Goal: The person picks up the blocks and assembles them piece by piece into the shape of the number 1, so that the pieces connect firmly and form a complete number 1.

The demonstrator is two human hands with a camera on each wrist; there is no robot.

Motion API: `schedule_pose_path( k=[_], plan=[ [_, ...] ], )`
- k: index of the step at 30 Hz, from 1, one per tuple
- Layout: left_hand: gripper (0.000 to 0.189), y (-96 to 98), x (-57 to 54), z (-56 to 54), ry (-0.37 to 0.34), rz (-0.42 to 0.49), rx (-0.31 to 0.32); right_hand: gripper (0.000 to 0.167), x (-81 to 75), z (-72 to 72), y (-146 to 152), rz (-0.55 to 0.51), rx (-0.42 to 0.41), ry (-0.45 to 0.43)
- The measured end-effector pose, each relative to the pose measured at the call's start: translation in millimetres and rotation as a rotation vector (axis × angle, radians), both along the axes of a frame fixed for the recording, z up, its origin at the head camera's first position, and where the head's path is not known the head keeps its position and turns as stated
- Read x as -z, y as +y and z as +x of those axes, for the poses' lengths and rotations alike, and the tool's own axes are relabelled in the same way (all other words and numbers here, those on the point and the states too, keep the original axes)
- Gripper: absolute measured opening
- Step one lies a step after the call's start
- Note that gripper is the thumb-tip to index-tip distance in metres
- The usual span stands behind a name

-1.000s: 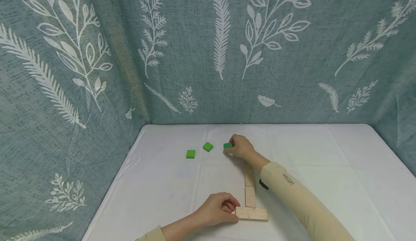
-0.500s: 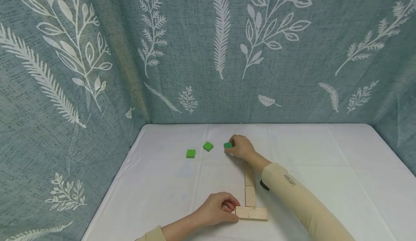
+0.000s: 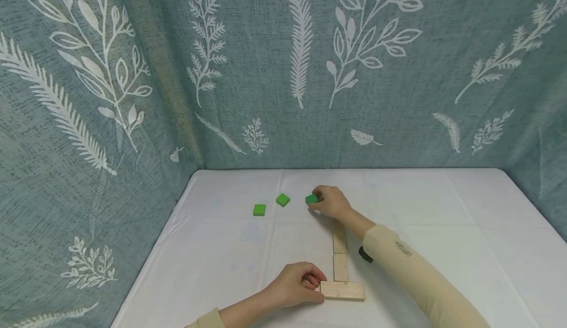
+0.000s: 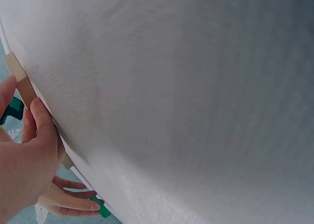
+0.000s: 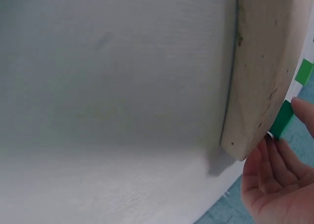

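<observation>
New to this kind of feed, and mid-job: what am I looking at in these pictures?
There's no machine here, just someone working bare-handed. The wide picture comes from a camera worn on the head, looking forward and down. The other two come from cameras worn on the wrists, one on each, so they show the white tabletop from close by.

On it, in front of a patterned curtain, lie two light green tiles, a line of pale wooden blocks running away from the wearer, and one crosswise block at the line's near end. The left hand grips the crosswise block's left end. Farther away, the right hand pinches a darker green block.
</observation>
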State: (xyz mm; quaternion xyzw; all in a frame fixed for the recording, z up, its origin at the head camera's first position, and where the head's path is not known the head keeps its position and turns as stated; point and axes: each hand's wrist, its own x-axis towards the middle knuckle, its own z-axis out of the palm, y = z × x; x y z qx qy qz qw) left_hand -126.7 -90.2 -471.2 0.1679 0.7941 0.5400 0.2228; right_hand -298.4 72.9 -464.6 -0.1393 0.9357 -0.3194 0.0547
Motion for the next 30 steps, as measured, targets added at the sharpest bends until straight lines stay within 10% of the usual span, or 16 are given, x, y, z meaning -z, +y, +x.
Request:
schedule_pose_path(
  k=[30],
  plan=[
    [0.026,-0.5,4.2,0.1,-0.006,0.013,-0.009,0.050,0.5,18.0,40.2,-0.457,0.038,-0.193]
  ],
)
